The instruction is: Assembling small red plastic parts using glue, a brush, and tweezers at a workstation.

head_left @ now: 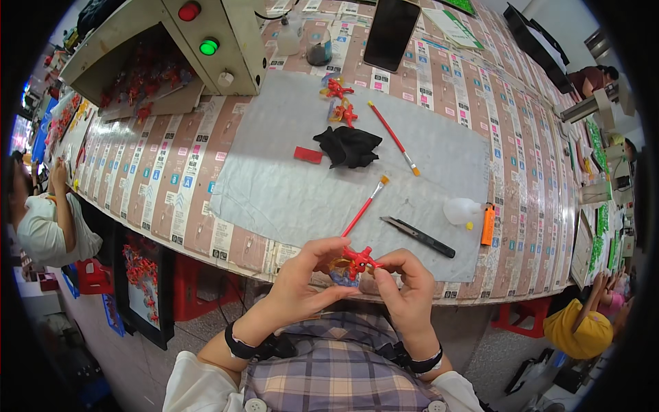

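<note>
A small red figurine (359,261) with a yellow and clear bluish base is held up at the table's near edge. My left hand (306,276) grips its base side between thumb and fingers. The thumb and fingertips of my right hand (406,283) pinch its right side, on a red limb. Just beyond my hands, a red-handled brush (364,208) and a black utility knife (419,236) lie on a grey cloth (274,199). Farther back on the cloth are a black crumpled cloth (350,147), a red strip (308,155) and a second brush (394,139).
Two similar figurines (341,113) lie at the cloth's far edge. A phone (391,34) stands behind them. At right are a clear bottle (463,211) and an orange lighter (488,224). A metal machine (171,55) full of red parts stands at left; co-workers sit on both sides.
</note>
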Demonstrator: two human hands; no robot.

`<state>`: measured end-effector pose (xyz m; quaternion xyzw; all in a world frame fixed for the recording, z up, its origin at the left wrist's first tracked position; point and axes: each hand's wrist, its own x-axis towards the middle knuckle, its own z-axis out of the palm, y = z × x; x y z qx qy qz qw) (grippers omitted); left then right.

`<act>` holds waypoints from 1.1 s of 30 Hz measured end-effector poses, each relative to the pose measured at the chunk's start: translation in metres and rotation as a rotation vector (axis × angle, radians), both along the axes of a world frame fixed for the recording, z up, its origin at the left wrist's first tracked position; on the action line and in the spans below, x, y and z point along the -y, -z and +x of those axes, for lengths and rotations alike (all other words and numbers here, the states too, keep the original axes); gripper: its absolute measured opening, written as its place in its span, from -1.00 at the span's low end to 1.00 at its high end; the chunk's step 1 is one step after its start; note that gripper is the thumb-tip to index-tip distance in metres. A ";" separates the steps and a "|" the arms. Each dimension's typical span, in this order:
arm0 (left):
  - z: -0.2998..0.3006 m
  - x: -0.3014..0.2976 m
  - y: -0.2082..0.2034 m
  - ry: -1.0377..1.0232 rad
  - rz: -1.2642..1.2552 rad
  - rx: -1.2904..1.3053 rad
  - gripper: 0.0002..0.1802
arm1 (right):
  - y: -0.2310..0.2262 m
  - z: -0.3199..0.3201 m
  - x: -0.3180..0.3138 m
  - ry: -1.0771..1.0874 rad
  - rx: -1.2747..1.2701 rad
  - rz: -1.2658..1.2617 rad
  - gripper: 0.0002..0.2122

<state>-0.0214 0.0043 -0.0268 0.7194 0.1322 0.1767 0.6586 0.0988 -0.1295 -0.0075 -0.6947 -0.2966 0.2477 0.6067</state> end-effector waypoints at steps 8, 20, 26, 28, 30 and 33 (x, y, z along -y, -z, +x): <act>0.000 -0.001 -0.002 0.046 0.068 0.012 -0.25 | 0.001 0.002 0.005 -0.038 0.078 -0.005 -0.89; 0.005 -0.004 -0.008 0.060 0.104 0.054 -0.11 | -0.003 0.002 0.000 -0.059 0.091 0.011 -0.80; 0.007 -0.009 0.004 -0.002 0.502 0.257 -0.04 | -0.002 0.005 0.004 -0.127 0.401 0.136 -0.78; 0.010 -0.011 0.004 -0.029 0.619 0.325 -0.07 | -0.005 0.004 0.004 -0.114 0.404 0.134 -0.76; 0.013 -0.010 0.002 -0.070 0.725 0.385 -0.14 | -0.007 0.002 0.002 -0.081 0.372 0.130 -0.75; 0.012 -0.012 0.004 -0.068 0.780 0.393 -0.31 | -0.007 0.002 0.000 -0.082 0.435 0.113 -0.74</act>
